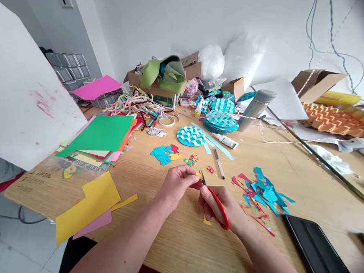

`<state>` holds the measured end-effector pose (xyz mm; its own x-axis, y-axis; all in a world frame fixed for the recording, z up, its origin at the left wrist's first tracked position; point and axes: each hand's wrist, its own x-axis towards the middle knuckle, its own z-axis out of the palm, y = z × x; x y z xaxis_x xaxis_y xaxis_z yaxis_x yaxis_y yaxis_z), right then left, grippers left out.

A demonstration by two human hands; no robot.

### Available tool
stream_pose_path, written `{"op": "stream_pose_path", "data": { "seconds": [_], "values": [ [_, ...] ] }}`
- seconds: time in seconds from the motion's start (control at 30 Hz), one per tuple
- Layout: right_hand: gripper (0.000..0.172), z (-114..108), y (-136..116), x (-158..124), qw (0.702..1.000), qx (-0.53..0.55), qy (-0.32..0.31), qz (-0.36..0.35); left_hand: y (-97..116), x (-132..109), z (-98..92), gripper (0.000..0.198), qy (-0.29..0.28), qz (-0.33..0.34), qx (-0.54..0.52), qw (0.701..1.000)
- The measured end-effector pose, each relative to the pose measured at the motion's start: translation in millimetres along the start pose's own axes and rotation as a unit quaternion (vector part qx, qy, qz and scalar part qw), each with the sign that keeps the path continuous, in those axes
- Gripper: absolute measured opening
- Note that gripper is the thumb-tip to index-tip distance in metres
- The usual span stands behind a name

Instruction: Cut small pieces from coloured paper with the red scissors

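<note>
My right hand (217, 203) grips red-handled scissors (223, 215), whose dark blades point up and away from me. Pinched in my left hand (181, 185) is a small piece of yellow paper (199, 175), right at the scissor blades and mostly hidden by my fingers. A yellow scrap (206, 221) lies on the table below my right hand. Just beyond my hands are small coloured paper bits (191, 159), a red cut-out (210, 169), blue fish-like cut-outs (162, 155) and a pen (219, 164).
Yellow paper sheets (90, 209) and a stack of coloured paper (101, 134) lie to the left. Blue and red scraps (265, 193) and a black phone (315, 244) are on the right. Patterned blue discs (191, 136), a glue tube (226, 141) and a grey flask (255, 109) stand farther back.
</note>
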<state>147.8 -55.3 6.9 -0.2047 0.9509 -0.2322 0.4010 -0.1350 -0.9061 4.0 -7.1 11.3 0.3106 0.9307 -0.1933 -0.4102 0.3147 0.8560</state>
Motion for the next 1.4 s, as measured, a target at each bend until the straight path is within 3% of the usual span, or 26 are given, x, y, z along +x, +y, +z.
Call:
{"op": "stream_pose_path", "data": {
  "seconds": [0.47, 1.4],
  "values": [
    [0.053, 2.0, 0.0, 3.1, 0.999, 0.02, 0.031, -0.006, -1.1, -1.1, 2.5, 0.02, 0.019, -0.01, -0.014, 1.0],
    [0.054, 4.4, 1.6, 4.7, 1.0, 0.002, 0.022, -0.003, -3.3, 0.6, 1.0, 0.017, 0.02, -0.033, -0.008, 0.999]
  ]
}}
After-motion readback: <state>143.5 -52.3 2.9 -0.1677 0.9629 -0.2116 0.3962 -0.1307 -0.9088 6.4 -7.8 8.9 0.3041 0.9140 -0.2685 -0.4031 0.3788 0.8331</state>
